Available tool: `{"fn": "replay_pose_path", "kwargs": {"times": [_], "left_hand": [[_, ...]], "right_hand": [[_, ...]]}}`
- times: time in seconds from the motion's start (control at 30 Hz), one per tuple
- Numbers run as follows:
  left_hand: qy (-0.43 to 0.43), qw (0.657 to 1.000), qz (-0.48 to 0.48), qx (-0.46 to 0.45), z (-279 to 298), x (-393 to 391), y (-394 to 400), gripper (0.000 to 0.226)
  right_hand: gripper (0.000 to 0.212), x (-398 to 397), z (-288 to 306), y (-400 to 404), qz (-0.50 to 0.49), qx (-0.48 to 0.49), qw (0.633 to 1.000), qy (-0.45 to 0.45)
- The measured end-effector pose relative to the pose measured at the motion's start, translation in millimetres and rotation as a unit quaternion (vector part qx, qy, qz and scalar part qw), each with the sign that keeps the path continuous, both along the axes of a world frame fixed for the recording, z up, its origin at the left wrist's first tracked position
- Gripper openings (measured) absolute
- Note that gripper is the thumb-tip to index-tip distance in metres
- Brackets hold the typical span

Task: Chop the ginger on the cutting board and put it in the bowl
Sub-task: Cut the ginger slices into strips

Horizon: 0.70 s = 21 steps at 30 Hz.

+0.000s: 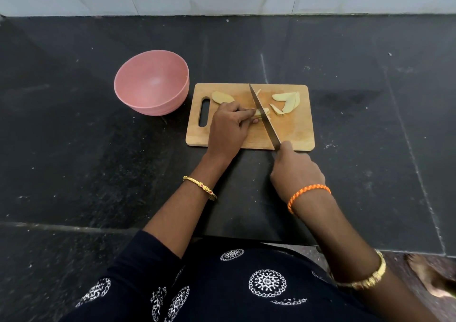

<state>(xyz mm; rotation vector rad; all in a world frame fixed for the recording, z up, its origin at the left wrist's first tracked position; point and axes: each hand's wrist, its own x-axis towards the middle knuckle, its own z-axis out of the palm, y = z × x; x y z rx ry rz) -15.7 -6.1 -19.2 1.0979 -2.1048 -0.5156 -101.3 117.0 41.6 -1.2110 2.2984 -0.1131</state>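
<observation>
Pink bowl point(151, 82) holds nothing | left hand point(228, 127) pinches ginger point(257, 113) | right hand point(294, 168) grips knife point(265, 119)

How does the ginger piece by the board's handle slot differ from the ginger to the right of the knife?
The ginger piece near the handle slot is one thick, rounded chunk, uncut; the ginger right of the knife is several thin, long slices. The chunk lies left of the blade, just beyond the left hand; the slices lie fanned together, untouched. Both are pale yellow and rest on the cutting board, not in the bowl.
</observation>
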Motion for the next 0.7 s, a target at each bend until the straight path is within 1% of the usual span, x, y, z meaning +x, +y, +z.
{"fn": "replay_pose_path", "kwargs": {"times": [0.03, 0.1, 0.17, 0.33, 0.53, 0.7], "left_hand": [[0.0, 1.0, 0.002, 0.002, 0, 0, 0, 0.019], [0.009, 1.0, 0.008, 0.012, 0, 0, -1, 0.018], [0.029, 0.999, 0.008, 0.029, -1, 1, -2, 0.017], [0.039, 0.998, -0.004, 0.048, 1, 3, -1, 0.019], [0.049, 0.998, 0.0, 0.047, 1, 4, -2, 0.019], [0.042, 0.998, -0.002, 0.045, -1, 5, -4, 0.019]], "right_hand": [[0.004, -1, 0, 7, -0.003, 0.001, 1.0, -0.007], [0.015, -4, -2, 22, -0.017, -0.019, 0.999, -0.028], [0.022, -9, -6, 32, -0.042, -0.064, 0.995, -0.057], [0.026, -11, -4, 21, -0.088, -0.198, 0.972, -0.091], [0.029, -8, -6, -16, -0.056, -0.194, 0.976, -0.082], [0.024, -2, -12, -23, -0.045, -0.172, 0.983, -0.053]]}}
